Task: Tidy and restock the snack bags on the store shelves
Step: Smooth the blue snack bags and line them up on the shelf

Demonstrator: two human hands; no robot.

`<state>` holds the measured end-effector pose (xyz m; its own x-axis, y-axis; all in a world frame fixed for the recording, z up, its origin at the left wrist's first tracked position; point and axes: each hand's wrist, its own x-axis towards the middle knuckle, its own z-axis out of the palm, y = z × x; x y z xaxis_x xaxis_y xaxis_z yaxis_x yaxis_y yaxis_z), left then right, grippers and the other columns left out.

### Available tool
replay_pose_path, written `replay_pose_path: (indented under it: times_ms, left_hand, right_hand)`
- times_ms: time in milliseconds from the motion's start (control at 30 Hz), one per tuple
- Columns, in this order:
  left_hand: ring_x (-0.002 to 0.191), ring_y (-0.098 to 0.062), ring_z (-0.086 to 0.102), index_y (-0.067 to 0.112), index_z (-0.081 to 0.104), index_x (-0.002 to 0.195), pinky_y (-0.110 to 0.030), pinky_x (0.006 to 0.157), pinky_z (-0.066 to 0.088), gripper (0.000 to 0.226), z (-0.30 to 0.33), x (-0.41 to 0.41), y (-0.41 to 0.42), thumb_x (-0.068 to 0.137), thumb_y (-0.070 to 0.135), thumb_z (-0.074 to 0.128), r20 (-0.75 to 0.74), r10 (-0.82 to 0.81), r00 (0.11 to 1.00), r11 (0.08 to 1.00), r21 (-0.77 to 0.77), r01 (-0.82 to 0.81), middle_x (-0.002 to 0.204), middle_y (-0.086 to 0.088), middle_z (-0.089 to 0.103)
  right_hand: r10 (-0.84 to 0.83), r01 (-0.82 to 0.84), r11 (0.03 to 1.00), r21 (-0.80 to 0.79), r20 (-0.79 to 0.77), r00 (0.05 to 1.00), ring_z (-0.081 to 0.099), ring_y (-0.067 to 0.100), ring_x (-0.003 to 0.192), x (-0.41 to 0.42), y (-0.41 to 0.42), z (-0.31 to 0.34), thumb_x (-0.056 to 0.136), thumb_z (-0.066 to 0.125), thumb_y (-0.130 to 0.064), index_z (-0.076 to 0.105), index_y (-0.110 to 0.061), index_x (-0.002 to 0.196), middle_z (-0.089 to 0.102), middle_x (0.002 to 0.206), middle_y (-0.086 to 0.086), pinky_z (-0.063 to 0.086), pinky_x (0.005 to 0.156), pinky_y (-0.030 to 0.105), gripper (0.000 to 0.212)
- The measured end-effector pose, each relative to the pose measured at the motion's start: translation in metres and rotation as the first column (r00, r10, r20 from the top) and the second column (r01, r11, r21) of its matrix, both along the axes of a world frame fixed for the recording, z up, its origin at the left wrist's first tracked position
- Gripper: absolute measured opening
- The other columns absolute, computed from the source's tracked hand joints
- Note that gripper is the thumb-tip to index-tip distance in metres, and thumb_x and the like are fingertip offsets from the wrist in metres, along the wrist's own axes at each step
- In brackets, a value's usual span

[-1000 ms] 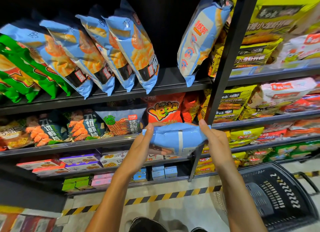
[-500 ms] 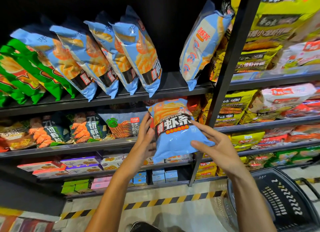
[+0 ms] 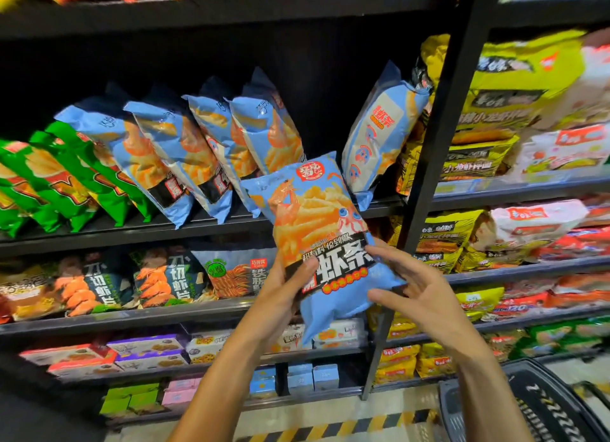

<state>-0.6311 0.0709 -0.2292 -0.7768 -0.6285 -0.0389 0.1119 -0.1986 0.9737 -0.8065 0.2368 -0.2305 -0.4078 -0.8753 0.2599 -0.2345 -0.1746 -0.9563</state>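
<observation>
Head view, looking forward and slightly up at the black store shelving.

Blue shrimp-stick bag (image 3: pixel 321 240) held upright in front of the shelves, front face to camera, top leaning a little left. It overlaps the edge of the middle shelf (image 3: pixel 99 235); I cannot tell whether it touches it. Its lower corner hangs in front of the boxed goods two shelves below.

Left hand (image 3: pixel 284 296) grips the bag's lower left edge, thumb curled over the front across the black label band; the fingers are hidden behind the bag. Right hand (image 3: pixel 425 296) sits at the lower right edge, fingers spread and mostly straight, fingertips (image 3: pixel 373 252) on the front by the label. Whether the thumb reaches the bag is unclear; it reads as a loose, unclenched touch, not a clamp.

Behind the bag: a row of matching blue bags (image 3: pixel 185 158), leaning left, the nearest partly covered by the held one. One more blue bag (image 3: pixel 379 134) shows its back and leans right against the black upright post (image 3: pixel 452 118). Green bags (image 3: pixel 66 181) at far left, cut by the frame edge.

Right bay: yellow and white packs (image 3: pixel 501 88), badly blurred, print unreadable. Top shelf stock cropped. A black shopping basket (image 3: pixel 541 408) is cut off at the lower right corner.
</observation>
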Motion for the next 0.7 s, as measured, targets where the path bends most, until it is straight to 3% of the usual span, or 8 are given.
replay_pose_path:
  times_ms: [100, 200, 267, 367, 500, 567, 633, 700]
  left_hand:
    - [0.128, -0.013, 0.062, 0.03, 0.043, 0.147, -0.04, 0.11, 0.048, 0.064, 0.015, -0.013, -0.019, 0.088, 0.029, 0.069, -0.062, 0.087, 0.994, 0.983, -0.159, -0.096, 0.139, 0.005, 0.065]
    - [0.13, -0.003, 0.057, 0.041, 0.041, 0.141, -0.032, 0.111, 0.044, 0.061, 0.036, -0.029, -0.038, 0.089, 0.032, 0.072, -0.112, 0.131, 0.985, 0.93, -0.331, -0.161, 0.136, 0.02, 0.064]
    - [0.133, -0.001, 0.054, 0.042, 0.036, 0.146, -0.028, 0.112, 0.042, 0.066, 0.049, -0.041, -0.047, 0.092, 0.035, 0.074, -0.138, 0.178, 0.974, 0.877, -0.427, -0.221, 0.142, 0.018, 0.059]
    - [0.14, 0.001, 0.045, 0.029, 0.019, 0.16, -0.023, 0.115, 0.037, 0.083, 0.061, -0.062, -0.059, 0.095, 0.035, 0.071, -0.147, 0.249, 0.957, 0.807, -0.514, -0.289, 0.156, 0.015, 0.044]
    - [0.15, 0.0, 0.03, 0.052, 0.005, 0.158, -0.035, 0.123, 0.03, 0.092, 0.065, -0.088, -0.066, 0.096, 0.037, 0.071, -0.204, 0.278, 0.939, 0.702, -0.624, -0.343, 0.167, 0.018, 0.024]
    - [0.153, 0.005, 0.017, 0.058, 0.002, 0.152, -0.022, 0.123, 0.023, 0.092, 0.07, -0.1, -0.065, 0.098, 0.029, 0.07, -0.264, 0.301, 0.916, 0.619, -0.677, -0.398, 0.167, 0.023, 0.015]
    - [0.15, 0.013, 0.013, 0.053, 0.004, 0.153, -0.01, 0.118, 0.02, 0.089, 0.073, -0.115, -0.064, 0.1, 0.022, 0.068, -0.319, 0.34, 0.885, 0.554, -0.693, -0.462, 0.164, 0.029, 0.013]
    - [0.153, 0.006, 0.016, 0.047, 0.009, 0.157, -0.021, 0.123, 0.025, 0.085, 0.071, -0.131, -0.071, 0.1, 0.02, 0.067, -0.342, 0.391, 0.855, 0.522, -0.682, -0.512, 0.167, 0.021, 0.018]
  right_hand:
    - [-0.042, 0.036, 0.996, -0.081, -0.073, 0.996, 0.046, 0.009, 0.144, -0.018, -0.025, 0.015, 0.085, 0.078, -0.011, 0.061, -0.021, 0.141, 0.057, 0.15, -0.012, 0.042, 0.115, 0.029, 0.059]
    - [-0.193, 0.194, 0.97, -0.149, 0.025, 0.981, 0.051, 0.009, 0.14, -0.037, -0.054, 0.031, 0.086, 0.077, -0.019, 0.05, -0.028, 0.148, 0.056, 0.149, -0.012, 0.041, 0.117, 0.032, 0.069]
    - [-0.326, 0.333, 0.931, -0.15, 0.072, 0.943, 0.049, 0.009, 0.141, -0.049, -0.076, 0.038, 0.088, 0.078, -0.02, 0.041, -0.028, 0.155, 0.051, 0.153, -0.01, 0.04, 0.118, 0.034, 0.077]
    - [-0.496, 0.502, 0.862, -0.065, 0.093, 0.863, 0.04, 0.019, 0.147, -0.063, -0.109, 0.041, 0.091, 0.079, -0.022, 0.028, -0.02, 0.16, 0.039, 0.162, 0.0, 0.036, 0.121, 0.038, 0.086]
    - [-0.581, 0.581, 0.813, 0.015, 0.046, 0.812, 0.024, 0.024, 0.156, -0.072, -0.144, 0.036, 0.087, 0.08, -0.041, 0.015, -0.018, 0.164, 0.021, 0.17, 0.001, 0.028, 0.125, 0.046, 0.104]
    - [-0.616, 0.614, 0.788, 0.037, 0.045, 0.787, 0.021, 0.024, 0.156, -0.075, -0.157, 0.04, 0.087, 0.08, -0.042, 0.012, -0.013, 0.164, 0.02, 0.17, 0.002, 0.025, 0.124, 0.04, 0.107]
    - [-0.637, 0.633, 0.771, 0.072, 0.072, 0.768, 0.022, 0.025, 0.156, -0.078, -0.167, 0.044, 0.091, 0.077, -0.04, 0.008, -0.008, 0.164, 0.021, 0.17, 0.006, 0.026, 0.121, 0.036, 0.106]
    - [-0.668, 0.659, 0.744, 0.106, 0.095, 0.738, 0.031, 0.028, 0.153, -0.08, -0.173, 0.042, 0.094, 0.074, -0.037, 0.014, -0.008, 0.164, 0.031, 0.166, 0.008, 0.033, 0.116, 0.038, 0.096]
